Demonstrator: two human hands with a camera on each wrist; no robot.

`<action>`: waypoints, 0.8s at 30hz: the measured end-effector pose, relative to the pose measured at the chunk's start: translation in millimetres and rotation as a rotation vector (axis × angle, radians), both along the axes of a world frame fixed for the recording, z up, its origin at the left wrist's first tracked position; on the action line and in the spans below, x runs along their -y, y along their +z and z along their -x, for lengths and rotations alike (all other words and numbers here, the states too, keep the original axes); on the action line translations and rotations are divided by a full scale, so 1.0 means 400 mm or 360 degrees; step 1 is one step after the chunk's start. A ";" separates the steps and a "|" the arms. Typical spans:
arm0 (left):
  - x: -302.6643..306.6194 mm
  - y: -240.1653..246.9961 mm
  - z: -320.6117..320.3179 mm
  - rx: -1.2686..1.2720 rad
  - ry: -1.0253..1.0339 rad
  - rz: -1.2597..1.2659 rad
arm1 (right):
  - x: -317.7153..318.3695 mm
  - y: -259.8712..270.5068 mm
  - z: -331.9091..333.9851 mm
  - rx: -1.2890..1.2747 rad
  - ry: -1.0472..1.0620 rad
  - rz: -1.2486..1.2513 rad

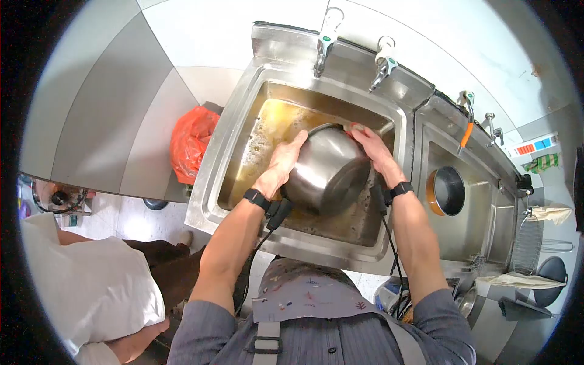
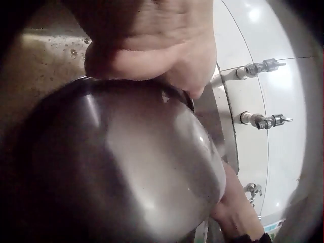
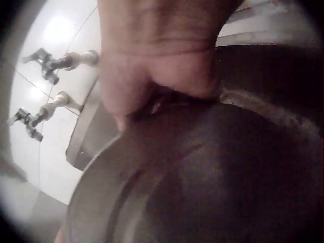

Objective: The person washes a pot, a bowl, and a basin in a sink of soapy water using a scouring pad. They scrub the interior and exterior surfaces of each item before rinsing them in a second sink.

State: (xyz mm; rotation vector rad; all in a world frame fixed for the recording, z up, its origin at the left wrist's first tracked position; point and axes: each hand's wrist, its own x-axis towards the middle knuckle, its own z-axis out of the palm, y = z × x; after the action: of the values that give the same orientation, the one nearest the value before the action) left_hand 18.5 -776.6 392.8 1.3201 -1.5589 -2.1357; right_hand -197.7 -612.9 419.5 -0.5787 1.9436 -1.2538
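Observation:
A large metal pot (image 1: 328, 173) is tilted in the sink, its rounded outside facing up, above cloudy yellowish-brown water (image 1: 277, 115). At its left side my left hand (image 1: 286, 159) grips it, thumb lying near the rim and the other fingers hidden. My right hand (image 1: 372, 148) holds the upper right edge, where a small red item (image 1: 351, 126) shows by the fingertips; what it is I cannot tell. The left wrist view has the pot's shiny side (image 2: 152, 157) below my left hand (image 2: 152, 45). In the right wrist view, my right hand (image 3: 159, 66) meets the dark pot surface (image 3: 202, 167).
Taps (image 1: 326, 42) line the wall behind the sink rim (image 1: 207, 210). A pan (image 1: 447, 190) lies in the right-hand basin. An orange-red bag (image 1: 193, 143) is left of the sink. Someone in a white shirt (image 1: 94, 274) is at the lower left. Strainers and cloths (image 1: 550, 214) are far right.

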 end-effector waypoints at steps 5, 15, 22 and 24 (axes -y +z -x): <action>0.019 -0.003 0.033 -0.0196 -0.0093 -0.0055 | 0.069 0.091 -0.097 -0.0593 0.0342 0.0266; -0.005 -0.039 0.025 -0.0330 0.0191 -0.0233 | -0.049 0.095 -0.345 -0.2208 0.0701 0.0259; -0.031 -0.076 0.022 -0.0422 0.0341 -0.0171 | -0.024 0.085 -0.252 -0.1920 0.0725 0.0248; -0.018 -0.137 0.039 -0.0259 0.0429 -0.0133 | -0.005 0.056 -0.234 -0.1635 0.0454 0.0381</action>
State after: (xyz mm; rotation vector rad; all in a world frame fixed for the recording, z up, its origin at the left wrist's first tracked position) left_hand 2.9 -769.3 338.0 1.2636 -1.1697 -2.0973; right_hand -104.1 -610.9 441.8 -1.8262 2.3499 -1.0878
